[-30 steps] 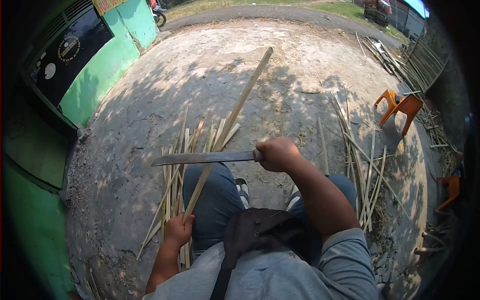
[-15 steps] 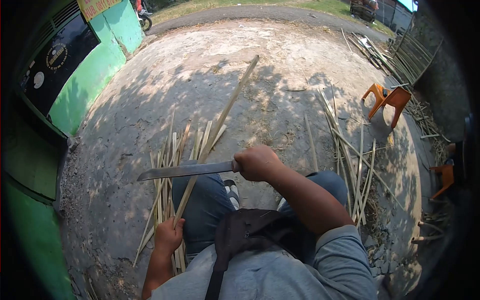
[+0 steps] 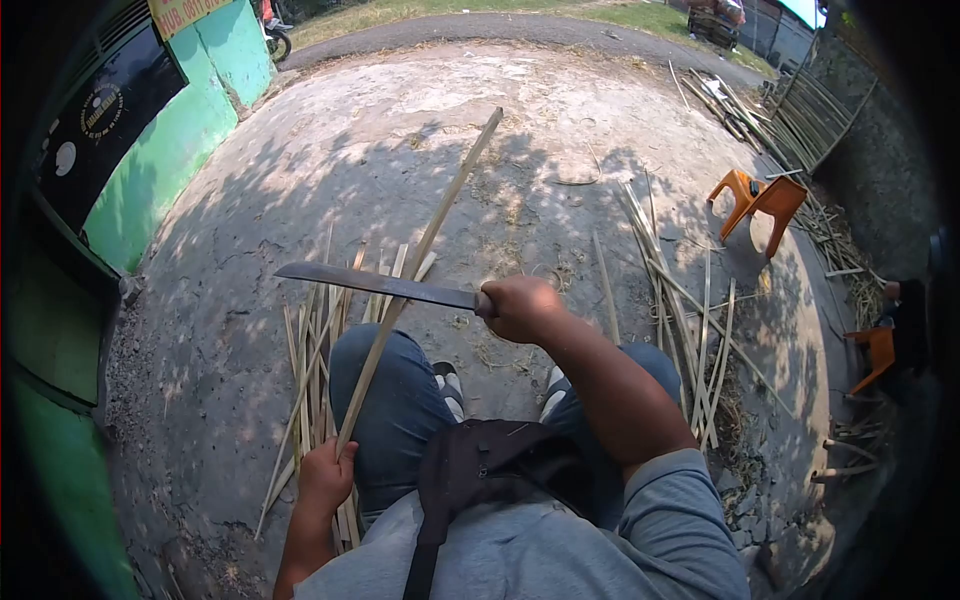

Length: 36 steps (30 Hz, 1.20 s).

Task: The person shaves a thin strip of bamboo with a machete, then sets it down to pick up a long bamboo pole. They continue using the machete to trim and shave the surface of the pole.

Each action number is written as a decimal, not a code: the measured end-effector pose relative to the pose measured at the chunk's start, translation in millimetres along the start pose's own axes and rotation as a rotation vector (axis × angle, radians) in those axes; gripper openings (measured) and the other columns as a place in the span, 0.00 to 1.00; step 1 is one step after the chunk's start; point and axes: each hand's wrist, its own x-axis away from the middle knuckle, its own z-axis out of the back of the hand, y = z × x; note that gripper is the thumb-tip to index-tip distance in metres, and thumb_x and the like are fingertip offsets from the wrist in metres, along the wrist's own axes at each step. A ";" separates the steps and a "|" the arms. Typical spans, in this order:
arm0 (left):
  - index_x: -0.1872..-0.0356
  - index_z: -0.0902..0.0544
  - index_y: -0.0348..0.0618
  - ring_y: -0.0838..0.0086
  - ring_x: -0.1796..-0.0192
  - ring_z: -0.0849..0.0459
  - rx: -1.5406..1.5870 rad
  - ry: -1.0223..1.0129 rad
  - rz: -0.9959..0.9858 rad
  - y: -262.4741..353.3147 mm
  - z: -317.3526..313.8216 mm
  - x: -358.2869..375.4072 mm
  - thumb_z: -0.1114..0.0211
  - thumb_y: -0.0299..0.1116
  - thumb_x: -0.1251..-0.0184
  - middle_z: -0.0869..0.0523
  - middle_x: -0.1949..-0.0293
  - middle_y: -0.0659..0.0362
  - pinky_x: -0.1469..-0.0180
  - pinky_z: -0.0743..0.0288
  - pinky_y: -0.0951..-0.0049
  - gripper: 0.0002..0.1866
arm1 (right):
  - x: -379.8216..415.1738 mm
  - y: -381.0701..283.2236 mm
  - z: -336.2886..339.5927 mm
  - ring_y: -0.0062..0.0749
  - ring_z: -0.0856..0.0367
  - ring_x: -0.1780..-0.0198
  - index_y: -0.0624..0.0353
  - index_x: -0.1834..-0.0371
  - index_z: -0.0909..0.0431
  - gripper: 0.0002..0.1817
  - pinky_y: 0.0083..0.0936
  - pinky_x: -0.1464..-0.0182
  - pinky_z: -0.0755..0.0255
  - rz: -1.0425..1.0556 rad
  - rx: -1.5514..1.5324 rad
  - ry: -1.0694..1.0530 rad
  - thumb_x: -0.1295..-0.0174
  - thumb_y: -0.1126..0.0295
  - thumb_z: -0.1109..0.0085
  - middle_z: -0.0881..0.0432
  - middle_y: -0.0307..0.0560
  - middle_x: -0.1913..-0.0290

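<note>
My right hand (image 3: 522, 309) is closed round the handle of a machete (image 3: 390, 286), whose long blade points left and lies across a bamboo strip (image 3: 437, 222). My left hand (image 3: 326, 477) grips the lower end of that strip beside my left knee. From there the strip slants up and away to the right, its far end high over the ground. Under and beside it, a bundle of bamboo strips (image 3: 307, 375) rests on the ground left of my left leg.
More bamboo strips (image 3: 680, 300) lie on the concrete (image 3: 250, 350) to my right. An orange plastic chair (image 3: 778, 205) stands beyond them. Stacked bamboo (image 3: 735, 110) is at the far right. A green wall (image 3: 165, 170) runs along the left. A person in dark clothes (image 3: 908, 320) is at the right edge.
My right hand and the machete have moved up, and the blade tip has swung upward. My left hand still holds the strip. The whole view has shifted slightly.
</note>
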 end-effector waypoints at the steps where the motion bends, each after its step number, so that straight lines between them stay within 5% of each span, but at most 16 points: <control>1: 0.67 0.20 0.36 0.36 0.66 0.16 0.004 -0.015 0.013 0.5 -0.7 -0.1 0.38 0.51 0.21 0.17 0.74 0.39 0.66 0.25 0.47 0.24 | 1.1 -8.3 -0.5 0.51 0.11 0.56 0.51 0.60 0.13 0.10 0.46 0.52 0.17 0.049 0.019 -0.051 0.37 0.59 0.37 0.11 0.53 0.61; 3: 0.66 0.19 0.36 0.35 0.65 0.16 0.042 -0.033 0.022 -4.4 -2.4 -0.9 0.39 0.51 0.21 0.17 0.73 0.38 0.65 0.25 0.48 0.24 | 2.3 -18.8 -7.6 0.51 0.10 0.56 0.50 0.58 0.13 0.10 0.46 0.53 0.17 0.144 0.094 -0.090 0.39 0.61 0.36 0.10 0.52 0.61; 7: 0.64 0.19 0.35 0.34 0.63 0.16 0.145 -0.043 0.076 -2.2 0.6 -0.1 0.40 0.51 0.20 0.17 0.72 0.37 0.64 0.24 0.48 0.25 | -12.8 -6.7 -4.2 0.51 0.11 0.54 0.48 0.59 0.14 0.09 0.46 0.51 0.17 0.000 0.057 -0.091 0.41 0.64 0.36 0.11 0.51 0.60; 11: 0.67 0.20 0.35 0.33 0.63 0.16 0.145 -0.023 0.012 0.4 4.1 1.9 0.43 0.53 0.19 0.17 0.73 0.37 0.64 0.25 0.47 0.27 | -26.1 36.0 -8.2 0.57 0.12 0.52 0.51 0.56 0.13 0.12 0.47 0.50 0.18 -0.224 -0.206 0.115 0.33 0.58 0.39 0.11 0.58 0.56; 20: 0.69 0.22 0.35 0.32 0.65 0.18 0.074 -0.026 0.012 -9.4 -4.8 -3.4 0.47 0.57 0.18 0.19 0.74 0.36 0.66 0.27 0.44 0.30 | 5.7 -19.7 -5.5 0.52 0.11 0.56 0.49 0.59 0.12 0.09 0.47 0.53 0.17 0.135 0.080 -0.083 0.38 0.62 0.37 0.11 0.53 0.62; 23: 0.68 0.22 0.35 0.32 0.65 0.19 0.123 -0.004 -0.009 -17.2 -7.8 -5.0 0.47 0.57 0.18 0.20 0.74 0.36 0.66 0.28 0.45 0.31 | 0.7 -22.3 1.8 0.51 0.11 0.56 0.49 0.59 0.12 0.09 0.46 0.53 0.17 0.129 0.095 -0.110 0.40 0.64 0.37 0.11 0.53 0.63; 28: 0.66 0.21 0.34 0.31 0.64 0.19 0.122 -0.036 0.019 -17.9 1.3 -3.8 0.47 0.58 0.18 0.19 0.73 0.35 0.65 0.27 0.47 0.31 | -21.9 21.1 -4.7 0.57 0.12 0.54 0.50 0.56 0.12 0.14 0.50 0.50 0.19 -0.174 -0.105 0.072 0.27 0.55 0.43 0.11 0.55 0.59; 32: 0.66 0.20 0.34 0.32 0.63 0.18 0.092 -0.064 0.032 -14.8 3.3 -6.1 0.47 0.58 0.18 0.19 0.72 0.35 0.64 0.27 0.46 0.32 | -10.8 12.2 4.7 0.56 0.12 0.55 0.49 0.56 0.12 0.12 0.49 0.50 0.19 -0.190 -0.110 0.016 0.29 0.57 0.42 0.11 0.54 0.58; 36: 0.66 0.20 0.34 0.32 0.64 0.18 0.093 -0.050 0.021 -15.3 -4.1 -7.3 0.46 0.57 0.18 0.18 0.72 0.36 0.65 0.26 0.47 0.31 | 0.7 -12.1 -3.0 0.51 0.11 0.55 0.50 0.59 0.13 0.10 0.45 0.52 0.17 0.049 0.039 -0.061 0.39 0.62 0.38 0.11 0.52 0.62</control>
